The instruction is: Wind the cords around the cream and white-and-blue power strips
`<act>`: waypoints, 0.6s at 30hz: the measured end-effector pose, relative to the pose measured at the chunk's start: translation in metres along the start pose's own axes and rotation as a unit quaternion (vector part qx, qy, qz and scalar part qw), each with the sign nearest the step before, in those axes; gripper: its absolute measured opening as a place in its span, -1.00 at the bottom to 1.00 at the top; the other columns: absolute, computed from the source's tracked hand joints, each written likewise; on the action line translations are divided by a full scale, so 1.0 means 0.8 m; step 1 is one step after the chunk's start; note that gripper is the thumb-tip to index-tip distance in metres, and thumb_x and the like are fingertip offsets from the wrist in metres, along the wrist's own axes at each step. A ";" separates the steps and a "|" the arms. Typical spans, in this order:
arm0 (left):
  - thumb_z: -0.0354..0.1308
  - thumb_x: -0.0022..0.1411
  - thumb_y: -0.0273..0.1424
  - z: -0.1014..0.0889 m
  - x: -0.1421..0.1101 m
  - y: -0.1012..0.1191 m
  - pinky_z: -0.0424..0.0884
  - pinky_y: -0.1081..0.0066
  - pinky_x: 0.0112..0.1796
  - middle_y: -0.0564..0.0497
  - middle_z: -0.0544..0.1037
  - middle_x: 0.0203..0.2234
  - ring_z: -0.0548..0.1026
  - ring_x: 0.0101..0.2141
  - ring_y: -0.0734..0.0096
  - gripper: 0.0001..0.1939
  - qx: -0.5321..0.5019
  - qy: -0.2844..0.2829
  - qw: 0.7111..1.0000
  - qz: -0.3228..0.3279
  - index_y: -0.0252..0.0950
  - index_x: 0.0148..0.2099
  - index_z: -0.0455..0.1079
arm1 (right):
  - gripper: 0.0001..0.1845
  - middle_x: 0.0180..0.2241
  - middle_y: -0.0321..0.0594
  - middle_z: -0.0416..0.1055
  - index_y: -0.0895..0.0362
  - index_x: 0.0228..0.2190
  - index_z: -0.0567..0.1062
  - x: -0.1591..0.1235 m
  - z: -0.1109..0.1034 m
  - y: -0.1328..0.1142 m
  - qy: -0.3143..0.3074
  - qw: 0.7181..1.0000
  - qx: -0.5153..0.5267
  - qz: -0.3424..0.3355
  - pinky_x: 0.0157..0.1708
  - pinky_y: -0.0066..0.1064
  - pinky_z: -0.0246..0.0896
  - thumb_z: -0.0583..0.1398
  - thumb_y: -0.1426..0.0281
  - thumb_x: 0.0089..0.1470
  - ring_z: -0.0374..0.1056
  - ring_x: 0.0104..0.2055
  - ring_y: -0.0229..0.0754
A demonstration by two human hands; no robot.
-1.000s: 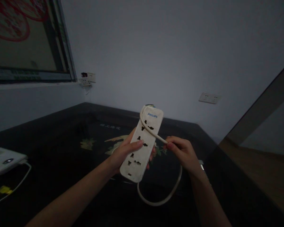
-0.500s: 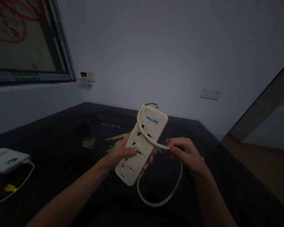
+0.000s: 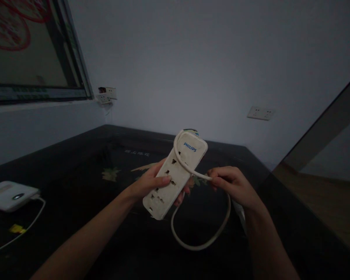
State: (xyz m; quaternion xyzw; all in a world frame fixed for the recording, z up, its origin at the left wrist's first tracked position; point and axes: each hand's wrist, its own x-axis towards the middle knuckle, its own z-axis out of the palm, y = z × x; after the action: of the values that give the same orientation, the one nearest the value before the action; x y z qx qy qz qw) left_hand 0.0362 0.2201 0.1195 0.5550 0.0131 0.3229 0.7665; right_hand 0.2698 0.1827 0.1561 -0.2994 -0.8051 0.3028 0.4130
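A white power strip with a blue PHILIPS label is tilted above the dark table, its labelled end up and to the right. My left hand grips it from the left, thumb on the socket face and fingers underneath. My right hand pinches the white power cord just right of the strip. From the labelled end, where thin coloured wires show, the cord crosses the face to my right fingers. A loop of it hangs below the strip; the strip's underside is hidden.
On the black table at left lies a white box-shaped device with a thin white cable and a yellow tag. A wall socket is at right; loose sockets hang near the window. Something pale lies behind my right wrist.
The strip has shifted slightly right and its lower end has risen a little. My right hand has moved slightly right with the cord, and the hanging loop has widened.
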 end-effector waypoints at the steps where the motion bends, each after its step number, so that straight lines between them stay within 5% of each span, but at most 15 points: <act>1: 0.25 0.13 -0.27 -0.002 0.001 0.000 0.52 0.36 -0.42 -0.21 0.56 -0.30 0.57 -0.42 0.27 -0.55 0.009 0.006 1.000 -0.004 -0.35 -0.01 0.23 | -0.53 -0.64 -0.34 0.27 0.15 -0.65 0.36 0.000 -0.001 0.000 0.002 1.000 -0.007 0.010 -0.54 -0.48 0.00 0.12 0.13 0.16 0.15 -0.56 -0.34; 5: 0.30 0.06 -0.20 -0.007 0.004 -0.005 0.52 0.31 -0.38 -0.18 0.56 -0.26 0.58 -0.35 0.22 -0.48 0.038 0.056 0.997 -0.021 -0.34 -0.02 0.25 | -0.52 -0.65 -0.36 0.24 0.15 -0.66 0.34 -0.003 -0.007 0.003 0.019 0.999 -0.030 0.028 -0.55 -0.48 -0.03 0.12 0.12 0.15 0.12 -0.57 -0.35; 12: 0.28 0.05 -0.20 -0.014 0.010 0.000 0.39 0.50 -0.45 -0.12 0.54 -0.24 0.49 -0.41 0.43 -0.50 0.174 0.213 0.961 -0.030 -0.35 -0.02 0.33 | -0.53 -0.64 -0.34 0.25 0.15 -0.64 0.38 -0.006 -0.013 0.014 0.024 0.994 -0.080 0.073 -0.53 -0.46 -0.04 0.11 0.11 0.14 0.12 -0.55 -0.33; 18: 0.23 0.07 -0.15 -0.011 0.014 0.002 0.30 0.53 -0.52 -0.01 0.52 -0.44 0.43 -0.51 0.48 -0.57 0.244 0.283 0.927 -0.025 -0.38 -0.14 0.38 | -0.54 -0.64 -0.35 0.20 0.14 -0.63 0.37 -0.003 -0.015 0.020 0.031 0.991 -0.099 0.090 -0.54 -0.46 -0.05 0.10 0.10 0.14 0.09 -0.55 -0.32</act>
State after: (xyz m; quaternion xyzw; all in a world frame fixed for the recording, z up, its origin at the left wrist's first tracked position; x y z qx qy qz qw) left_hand 0.0411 0.2339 0.1211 0.6099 0.3220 0.4346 0.5792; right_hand 0.2849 0.1941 0.1488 -0.4193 -0.7876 0.2485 0.3770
